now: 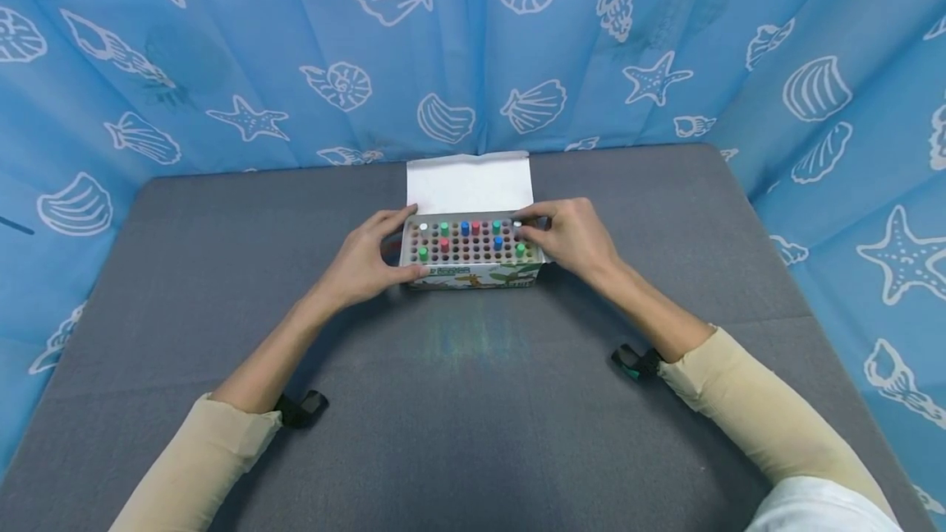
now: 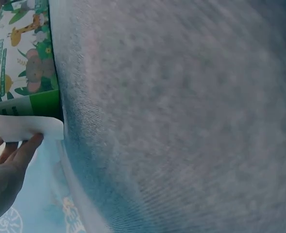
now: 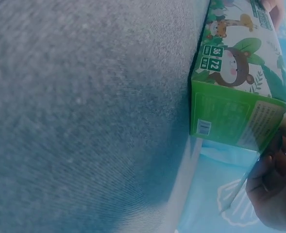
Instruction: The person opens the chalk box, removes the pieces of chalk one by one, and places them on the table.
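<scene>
A printed cardboard box (image 1: 473, 276) with cartoon animals stands on the table, its top a grey tray (image 1: 467, 256) full of holes. Several small coloured pegs stand in it, among them a blue peg (image 1: 498, 243), a red peg (image 1: 444, 245) and a green peg (image 1: 521, 249). My left hand (image 1: 367, 255) grips the box's left end, thumb at the front corner; in the left wrist view its fingers touch a white side flap (image 2: 24, 127). Thumb and forefinger of my right hand (image 1: 580, 238) pinch a white peg (image 1: 517, 224) at the tray's back right. Its lower part is hidden.
A white lid flap (image 1: 470, 185) lies folded back behind the box. Grey cloth covers the table (image 1: 473, 417). A blue curtain (image 1: 458, 48) with shell prints hangs along the table's back and sides. Each forearm carries a dark wrist camera (image 1: 301, 409).
</scene>
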Available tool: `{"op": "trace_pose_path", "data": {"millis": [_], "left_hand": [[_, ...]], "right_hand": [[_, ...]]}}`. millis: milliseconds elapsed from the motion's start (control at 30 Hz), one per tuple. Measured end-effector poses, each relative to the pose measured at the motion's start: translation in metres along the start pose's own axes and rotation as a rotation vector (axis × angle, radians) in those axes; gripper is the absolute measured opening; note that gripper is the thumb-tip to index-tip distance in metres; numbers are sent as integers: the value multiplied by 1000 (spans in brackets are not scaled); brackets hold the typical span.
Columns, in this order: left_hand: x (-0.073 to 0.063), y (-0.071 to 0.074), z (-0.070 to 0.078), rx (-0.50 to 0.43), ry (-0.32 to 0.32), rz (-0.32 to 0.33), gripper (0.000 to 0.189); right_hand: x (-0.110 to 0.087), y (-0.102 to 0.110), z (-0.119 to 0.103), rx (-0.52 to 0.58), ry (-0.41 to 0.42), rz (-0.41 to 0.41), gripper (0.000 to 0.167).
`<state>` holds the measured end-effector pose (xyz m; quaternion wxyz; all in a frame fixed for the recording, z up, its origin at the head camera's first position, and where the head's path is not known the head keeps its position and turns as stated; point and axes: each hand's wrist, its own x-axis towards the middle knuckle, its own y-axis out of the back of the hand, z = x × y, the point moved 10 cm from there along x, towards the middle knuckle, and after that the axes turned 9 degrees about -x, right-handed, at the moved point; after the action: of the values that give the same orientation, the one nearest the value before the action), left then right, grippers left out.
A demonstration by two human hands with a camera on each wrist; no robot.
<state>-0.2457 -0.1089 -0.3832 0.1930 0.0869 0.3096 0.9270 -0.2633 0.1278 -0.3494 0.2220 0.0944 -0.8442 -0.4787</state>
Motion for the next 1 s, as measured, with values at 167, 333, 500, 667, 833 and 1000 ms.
{"op": "trace_pose_path", "data": {"millis": [167, 333, 500, 667, 833, 1000], "left_hand": [[-1, 0, -1, -23, 19, -7, 92], [0, 1, -1, -36, 25, -16, 94], [-1, 1, -2, -30, 30, -20, 94], [2, -1, -4, -35, 17, -18, 93], [3, -2, -2, -48, 10, -20, 93], [2, 0, -2, -21, 21, -15, 94]], "right_hand": [[0, 1, 0, 9, 6, 23, 19], [0, 7, -2, 20, 32, 84, 17], [1, 10, -2, 76, 27, 113, 16], [0, 11, 3, 132, -16, 132, 17], [-1, 15, 6, 194, -26, 167, 17], [0, 19, 3, 253, 28, 204, 18]]}}
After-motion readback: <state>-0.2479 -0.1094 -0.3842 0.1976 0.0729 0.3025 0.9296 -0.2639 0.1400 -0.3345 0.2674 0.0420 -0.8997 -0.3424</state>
